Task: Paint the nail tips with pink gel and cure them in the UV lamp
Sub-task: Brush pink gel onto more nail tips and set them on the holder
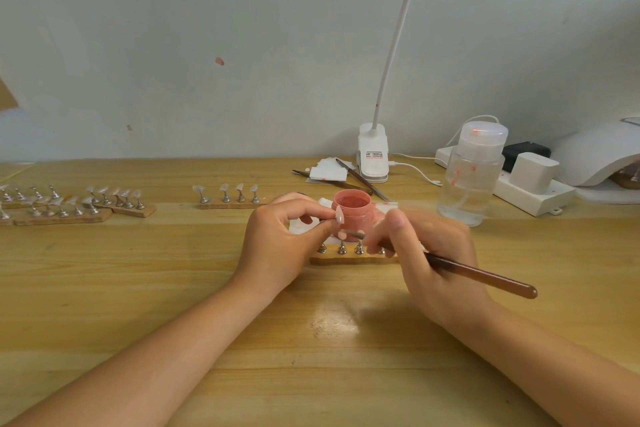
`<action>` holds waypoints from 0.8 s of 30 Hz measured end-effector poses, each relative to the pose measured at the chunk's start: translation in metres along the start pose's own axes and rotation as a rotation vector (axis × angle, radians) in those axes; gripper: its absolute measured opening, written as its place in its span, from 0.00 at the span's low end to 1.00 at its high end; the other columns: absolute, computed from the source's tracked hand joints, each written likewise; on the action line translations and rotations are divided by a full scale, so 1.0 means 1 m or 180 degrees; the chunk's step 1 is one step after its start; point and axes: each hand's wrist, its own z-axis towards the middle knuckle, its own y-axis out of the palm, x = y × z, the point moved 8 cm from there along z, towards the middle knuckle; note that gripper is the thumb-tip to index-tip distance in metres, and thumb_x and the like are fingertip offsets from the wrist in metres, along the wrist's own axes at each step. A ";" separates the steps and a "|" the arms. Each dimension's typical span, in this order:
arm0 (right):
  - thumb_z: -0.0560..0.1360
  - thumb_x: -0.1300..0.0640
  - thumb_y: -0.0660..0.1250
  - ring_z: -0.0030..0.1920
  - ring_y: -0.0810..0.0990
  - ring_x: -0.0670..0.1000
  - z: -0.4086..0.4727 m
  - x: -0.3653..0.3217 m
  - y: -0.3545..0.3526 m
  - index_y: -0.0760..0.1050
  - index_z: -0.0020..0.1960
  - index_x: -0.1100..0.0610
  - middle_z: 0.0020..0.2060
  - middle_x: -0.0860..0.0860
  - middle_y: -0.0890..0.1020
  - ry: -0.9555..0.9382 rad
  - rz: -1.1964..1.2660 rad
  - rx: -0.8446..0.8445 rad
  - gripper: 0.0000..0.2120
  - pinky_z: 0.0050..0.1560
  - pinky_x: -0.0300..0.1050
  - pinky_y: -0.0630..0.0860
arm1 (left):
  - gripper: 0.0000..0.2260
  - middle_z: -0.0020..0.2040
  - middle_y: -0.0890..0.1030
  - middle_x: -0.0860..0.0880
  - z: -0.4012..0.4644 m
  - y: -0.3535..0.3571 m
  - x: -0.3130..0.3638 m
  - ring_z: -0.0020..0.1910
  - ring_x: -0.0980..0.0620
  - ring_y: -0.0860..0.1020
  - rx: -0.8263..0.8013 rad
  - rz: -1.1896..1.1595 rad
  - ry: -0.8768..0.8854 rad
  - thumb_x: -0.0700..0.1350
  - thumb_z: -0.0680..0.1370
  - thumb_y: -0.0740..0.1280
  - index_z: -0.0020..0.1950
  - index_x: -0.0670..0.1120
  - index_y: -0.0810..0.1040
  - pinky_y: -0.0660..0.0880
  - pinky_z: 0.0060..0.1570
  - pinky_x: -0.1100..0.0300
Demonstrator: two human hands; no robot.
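Left hand: your left hand (284,236) pinches a small metal stand between thumb and fingertips, with one nail tip (339,217) lifted up just in front of the pink gel jar (352,206).
Right hand: your right hand (419,253) is curled round the brown-handled brush (481,276), its metal ferrule aimed left toward the held tip; where the bristles end I cannot tell, there's blur.
Spill risk: the open jar sits right behind both hands. Swing a knuckle back and you could knock it over onto the white pad under it.
Smear risk: the wooden holder strip (353,258) with its row of stands lies directly under your working hand, and pink tips stand there. Drop your wrist and you may drag through wet gel.
Grip risk: that stand is tiny. If the pinch loosens it could twist, and the tip may turn into the brush.
Cure step: the UV lamp (599,156) waits far right, past the clear pump bottle (471,173); watch it on the carry.
Waiting stock: unpainted tips stand on strips at the left (228,199).
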 end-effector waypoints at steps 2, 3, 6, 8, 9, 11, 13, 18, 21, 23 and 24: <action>0.78 0.55 0.54 0.38 0.76 0.35 0.001 0.002 0.001 0.79 0.36 0.60 0.34 0.38 0.77 0.0044 -0.0105 0.0059 0.19 0.41 0.29 0.69 | 0.12 0.35 0.79 0.57 0.000 0.000 0.001 0.37 0.60 0.73 0.0006 0.0031 -0.0004 0.36 0.67 0.74 0.35 0.55 0.81 0.70 0.39 0.71; 0.78 0.55 0.54 0.39 0.76 0.35 0.001 0.004 0.002 0.79 0.37 0.59 0.35 0.38 0.77 0.0080 -0.0121 0.0039 0.19 0.42 0.29 0.69 | 0.12 0.35 0.79 0.57 0.000 0.000 0.001 0.37 0.60 0.73 0.0006 0.0034 -0.0008 0.36 0.67 0.74 0.36 0.54 0.80 0.70 0.39 0.70; 0.78 0.50 0.54 0.35 0.78 0.41 -0.002 0.010 0.001 0.79 0.35 0.59 0.31 0.44 0.79 0.0264 0.0180 0.0036 0.22 0.37 0.35 0.72 | 0.13 0.35 0.79 0.57 0.000 0.001 0.001 0.36 0.61 0.73 -0.0007 0.0040 -0.0012 0.35 0.67 0.74 0.35 0.54 0.80 0.70 0.39 0.71; 0.78 0.52 0.53 0.35 0.78 0.41 -0.002 0.010 -0.002 0.79 0.34 0.60 0.31 0.46 0.80 0.0286 0.0248 0.0145 0.23 0.37 0.35 0.72 | 0.13 0.34 0.79 0.58 0.000 0.001 0.001 0.36 0.61 0.73 -0.0010 0.0051 -0.0030 0.35 0.67 0.74 0.35 0.54 0.81 0.70 0.39 0.70; 0.78 0.52 0.53 0.36 0.78 0.40 -0.001 0.009 -0.002 0.79 0.35 0.59 0.32 0.44 0.80 0.0281 0.0188 0.0163 0.22 0.39 0.34 0.71 | 0.12 0.34 0.79 0.57 0.000 0.000 0.001 0.36 0.60 0.73 -0.0008 0.0052 -0.0039 0.35 0.67 0.74 0.35 0.54 0.81 0.71 0.39 0.70; 0.77 0.52 0.53 0.39 0.79 0.39 -0.001 0.011 0.000 0.79 0.35 0.57 0.32 0.42 0.79 0.0356 0.0146 0.0119 0.20 0.41 0.34 0.72 | 0.11 0.34 0.80 0.56 0.000 0.000 0.001 0.36 0.59 0.74 -0.0007 0.0047 -0.0040 0.37 0.67 0.74 0.35 0.54 0.81 0.71 0.40 0.67; 0.77 0.49 0.53 0.35 0.80 0.43 -0.002 0.015 0.000 0.79 0.34 0.58 0.30 0.46 0.80 0.0549 0.0313 0.0133 0.22 0.38 0.39 0.74 | 0.11 0.35 0.80 0.55 -0.001 0.001 0.001 0.36 0.57 0.74 -0.0008 0.0044 -0.0041 0.37 0.67 0.74 0.35 0.54 0.80 0.72 0.41 0.65; 0.79 0.54 0.56 0.37 0.80 0.42 0.001 0.016 -0.001 0.79 0.35 0.62 0.32 0.44 0.81 0.0578 0.0434 0.0250 0.21 0.37 0.35 0.73 | 0.11 0.34 0.80 0.56 0.000 0.000 -0.001 0.36 0.56 0.74 0.0003 0.0021 -0.0073 0.38 0.67 0.74 0.35 0.55 0.80 0.72 0.41 0.64; 0.76 0.50 0.55 0.30 0.78 0.47 -0.003 0.024 -0.003 0.79 0.32 0.59 0.27 0.50 0.81 0.0927 0.0735 0.0372 0.22 0.32 0.42 0.74 | 0.11 0.33 0.80 0.56 0.000 0.001 0.000 0.35 0.58 0.74 -0.0024 0.0005 -0.0062 0.38 0.67 0.74 0.34 0.54 0.79 0.72 0.41 0.64; 0.77 0.52 0.55 0.30 0.78 0.46 -0.002 0.023 -0.006 0.79 0.32 0.60 0.27 0.50 0.81 0.0879 0.0827 0.0506 0.22 0.32 0.40 0.74 | 0.09 0.33 0.80 0.57 0.000 0.001 0.000 0.35 0.58 0.73 -0.0024 -0.0013 -0.0075 0.40 0.67 0.74 0.34 0.54 0.79 0.71 0.41 0.65; 0.77 0.54 0.55 0.31 0.79 0.45 -0.001 0.020 -0.005 0.79 0.33 0.62 0.29 0.48 0.81 0.0797 0.0780 0.0477 0.21 0.34 0.37 0.74 | 0.08 0.32 0.80 0.58 0.000 0.001 -0.001 0.35 0.59 0.73 -0.0023 -0.0020 -0.0093 0.42 0.67 0.74 0.34 0.55 0.79 0.71 0.41 0.66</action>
